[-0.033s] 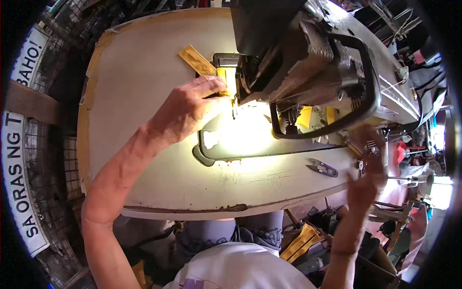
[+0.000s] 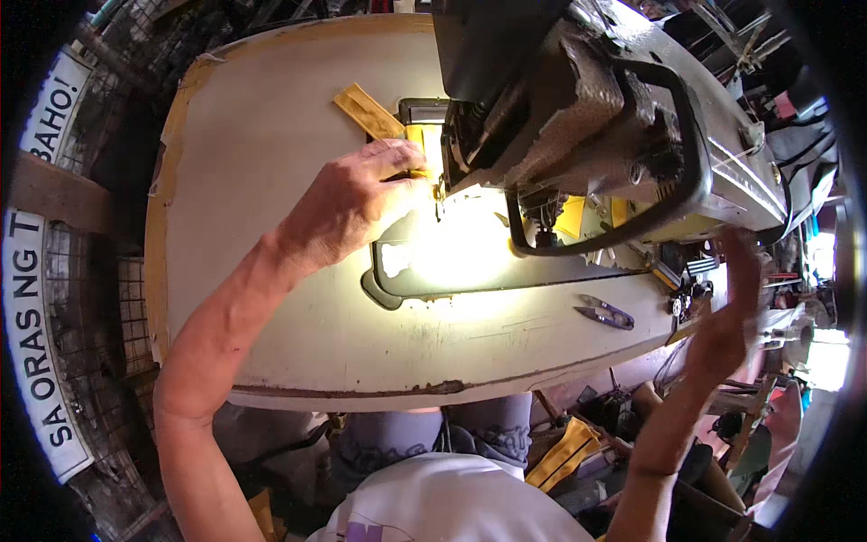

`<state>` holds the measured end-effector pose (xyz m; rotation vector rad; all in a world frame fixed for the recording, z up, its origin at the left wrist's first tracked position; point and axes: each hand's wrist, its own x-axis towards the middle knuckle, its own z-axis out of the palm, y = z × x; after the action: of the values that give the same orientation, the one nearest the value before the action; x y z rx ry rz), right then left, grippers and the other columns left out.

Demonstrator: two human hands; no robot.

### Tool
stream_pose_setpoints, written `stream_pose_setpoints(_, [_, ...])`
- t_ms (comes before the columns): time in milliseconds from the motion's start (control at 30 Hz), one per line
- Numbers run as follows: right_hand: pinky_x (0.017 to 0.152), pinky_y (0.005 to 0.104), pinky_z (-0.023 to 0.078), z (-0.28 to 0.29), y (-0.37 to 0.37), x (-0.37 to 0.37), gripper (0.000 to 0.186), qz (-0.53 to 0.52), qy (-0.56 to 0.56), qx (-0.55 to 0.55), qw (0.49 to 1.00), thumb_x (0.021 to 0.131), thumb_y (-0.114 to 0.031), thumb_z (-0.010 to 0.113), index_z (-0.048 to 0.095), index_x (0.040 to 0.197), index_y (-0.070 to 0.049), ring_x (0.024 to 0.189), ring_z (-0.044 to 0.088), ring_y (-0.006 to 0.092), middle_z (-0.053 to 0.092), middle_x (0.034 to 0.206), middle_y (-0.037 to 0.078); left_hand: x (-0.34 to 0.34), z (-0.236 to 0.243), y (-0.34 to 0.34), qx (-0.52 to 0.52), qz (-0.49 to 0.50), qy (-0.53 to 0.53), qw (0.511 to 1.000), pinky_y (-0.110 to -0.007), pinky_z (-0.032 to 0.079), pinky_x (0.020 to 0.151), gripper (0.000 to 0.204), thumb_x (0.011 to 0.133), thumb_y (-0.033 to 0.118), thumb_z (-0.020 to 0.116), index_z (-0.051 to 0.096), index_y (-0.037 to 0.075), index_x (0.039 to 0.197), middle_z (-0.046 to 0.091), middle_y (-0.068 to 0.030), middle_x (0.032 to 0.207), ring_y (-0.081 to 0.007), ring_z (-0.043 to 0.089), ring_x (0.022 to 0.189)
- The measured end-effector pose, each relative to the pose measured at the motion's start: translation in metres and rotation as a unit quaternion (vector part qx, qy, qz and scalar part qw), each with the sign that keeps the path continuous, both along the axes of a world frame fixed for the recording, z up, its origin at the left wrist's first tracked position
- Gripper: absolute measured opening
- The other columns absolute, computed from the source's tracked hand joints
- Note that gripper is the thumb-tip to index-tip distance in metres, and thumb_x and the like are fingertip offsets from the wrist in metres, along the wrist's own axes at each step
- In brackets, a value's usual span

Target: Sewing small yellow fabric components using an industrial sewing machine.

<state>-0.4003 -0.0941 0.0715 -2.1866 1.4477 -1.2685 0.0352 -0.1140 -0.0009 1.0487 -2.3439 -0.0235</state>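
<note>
Left hand (image 2: 348,208) reaches in at the sewing machine (image 2: 551,117), fingers closed on a yellow piece (image 2: 432,149) beside the needle area. The piece lies on the machine bed, partly under the fingertips. Glare from the work light washes out the contact point, so the exact grip is hard to judge. Right hand (image 2: 733,307) well apart, raised near the table's right end and blurred; cannot tell whether it holds anything.

Step in hand, as I judge it: positioning the yellow piece at the needle. Next move calls for the piece lying flat and square there, left fingertips clear of the needle's path, and the right hand free to guide or work the machine.

Nearby: a yellow strip (image 2: 368,110) lies slantwise on the table (image 2: 262,135), just beyond the left hand. Snips (image 2: 605,313) lie toward the near edge, untouched.

Writing: two white signs at far left, lower sign (image 2: 45,343) and upper sign (image 2: 63,104), both in large dark capitals, legible though cut off or bent by the lens. Shirt (image 2: 452,506) carries a purple print, no readable lettering. No brand made out on the machine.
</note>
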Motion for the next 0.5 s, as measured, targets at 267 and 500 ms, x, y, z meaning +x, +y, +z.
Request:
stream_pose_setpoints(267, [0.116, 0.0353, 0.038, 0.104, -0.189, -0.211, 0.046, -0.187, 0.168, -0.055, 0.966, 0.110, -0.031, 0.047, 0.054, 0.148, -0.006, 0.135, 0.056, 0.0234, 0.055, 0.152, 0.012, -0.004, -0.008, -0.004, -0.066, 0.010, -0.001, 0.998, -0.043, 0.053, 0.105, 0.015, 0.088, 0.008, 0.067, 0.072, 0.002, 0.101, 0.070, -0.0135, 0.119, -0.0310, 0.067, 0.117])
stream_pose_setpoints(500, [0.112, 0.0384, 0.041, 0.019, -0.190, -0.202, 0.051, -0.181, -0.015, -0.042, 0.982, 0.109, -0.037, 0.045, 0.057, 0.143, -0.001, 0.129, 0.058, 0.0276, 0.063, 0.139, 0.016, 0.007, -0.010, 0.002, 0.053, 0.004, 0.033, 0.998, -0.042, 0.052, 0.107, 0.021, 0.088, 0.008, 0.069, 0.073, -0.001, 0.107, 0.072, -0.0156, 0.119, -0.0328, 0.067, 0.118])
